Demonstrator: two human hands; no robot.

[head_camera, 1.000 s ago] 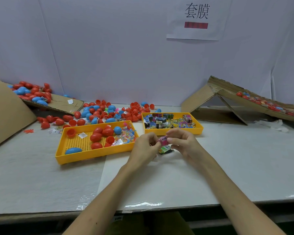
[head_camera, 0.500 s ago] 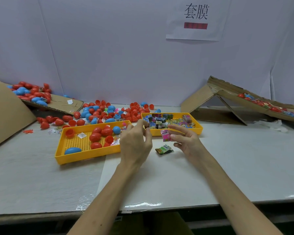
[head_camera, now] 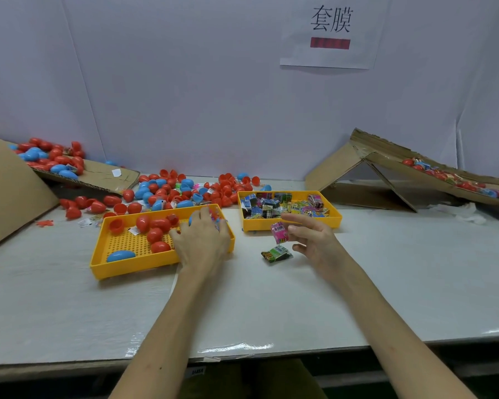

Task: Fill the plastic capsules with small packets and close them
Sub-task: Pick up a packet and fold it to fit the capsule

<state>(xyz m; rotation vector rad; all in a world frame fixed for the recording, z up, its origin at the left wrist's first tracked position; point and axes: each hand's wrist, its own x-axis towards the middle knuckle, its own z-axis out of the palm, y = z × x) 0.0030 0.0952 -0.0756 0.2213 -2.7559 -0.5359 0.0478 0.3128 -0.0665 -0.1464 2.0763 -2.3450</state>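
My right hand [head_camera: 314, 240] pinches a pink packet [head_camera: 279, 233] just in front of the right yellow tray [head_camera: 291, 225], which holds several printed packets [head_camera: 274, 207]. A green packet [head_camera: 276, 252] lies on the table below the pink one. My left hand [head_camera: 203, 240] reaches palm down into the right end of the left yellow tray [head_camera: 133, 266], fingers stretched over small colourful packets; what the fingertips touch is hidden. That tray also holds red capsule pieces [head_camera: 156, 227] and a blue capsule half [head_camera: 120, 255].
A heap of red and blue capsules [head_camera: 182, 190] lies behind the trays. At the left stand a cardboard sheet [head_camera: 9, 197] and a flat cardboard piece with more capsules [head_camera: 52, 159]. A folded cardboard ramp [head_camera: 386, 171] at the right carries filled capsules. White wall behind.
My hands have parted. The left hand moved left from the pink packet into the left tray. The right hand kept the pink packet and stayed near the right tray.
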